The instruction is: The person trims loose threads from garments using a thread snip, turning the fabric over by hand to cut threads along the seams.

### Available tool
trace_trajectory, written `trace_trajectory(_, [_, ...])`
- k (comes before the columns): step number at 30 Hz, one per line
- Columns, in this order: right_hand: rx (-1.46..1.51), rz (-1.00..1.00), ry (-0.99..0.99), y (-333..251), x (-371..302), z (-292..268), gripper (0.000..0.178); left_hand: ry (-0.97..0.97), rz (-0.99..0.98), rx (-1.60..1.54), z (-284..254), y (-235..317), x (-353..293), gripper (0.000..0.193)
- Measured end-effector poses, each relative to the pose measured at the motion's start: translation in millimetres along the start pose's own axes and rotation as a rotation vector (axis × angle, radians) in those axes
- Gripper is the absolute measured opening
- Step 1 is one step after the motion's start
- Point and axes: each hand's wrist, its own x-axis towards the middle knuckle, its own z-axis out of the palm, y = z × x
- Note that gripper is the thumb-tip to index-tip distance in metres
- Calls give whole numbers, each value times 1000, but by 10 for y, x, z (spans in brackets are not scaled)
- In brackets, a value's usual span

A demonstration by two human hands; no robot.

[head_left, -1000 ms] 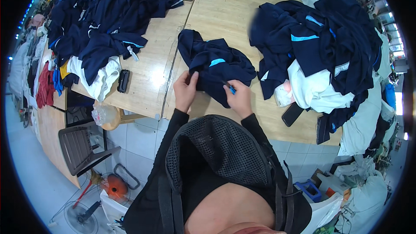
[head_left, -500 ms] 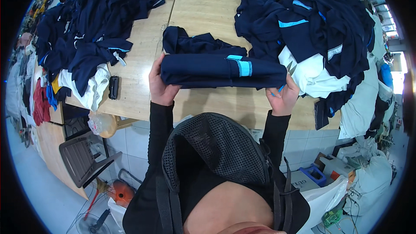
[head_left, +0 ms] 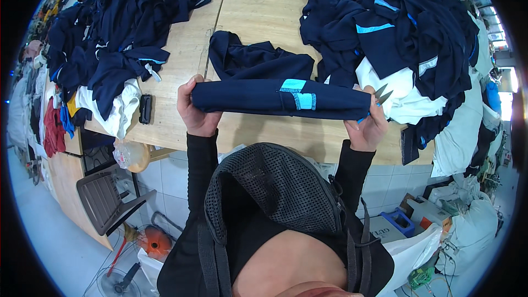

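A navy piece of fabric (head_left: 242, 98) with light-blue patches (head_left: 304, 100) is stretched flat between my hands, above the table's near edge. Its left end is gripped by my left hand (head_left: 199, 116), thumb in front. My right hand (head_left: 367, 132) pinches the other end. Small pointed snips (head_left: 383, 94) are also in that hand; their blades stick up past the fingers, and the blue handle is mostly hidden. Just beyond the stretched fabric, a crumpled navy garment (head_left: 258, 60) lies on the table.
Heaps of navy garments stand at the left (head_left: 132, 5) and right (head_left: 341, 22), with white cloth (head_left: 407, 99) under the right one. A small black case (head_left: 145, 109) lies near the table's front left. Below are a brown chair (head_left: 102, 201) and an orange-centred fan (head_left: 155, 242).
My hands have moved apart, the left one leftward and the right one rightward. The navy fabric is pulled longer and narrower, and its light-blue patches show more fully.
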Motion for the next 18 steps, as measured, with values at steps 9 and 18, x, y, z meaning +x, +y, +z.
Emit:
trace_trajectory(9, [209,241,478,60,79,-197,12,-59,22,-384,-147,-177,143,32])
trace_trajectory(18, [292,265,484,76,68,-200,9,53,41,-411,-30,-201,118,21])
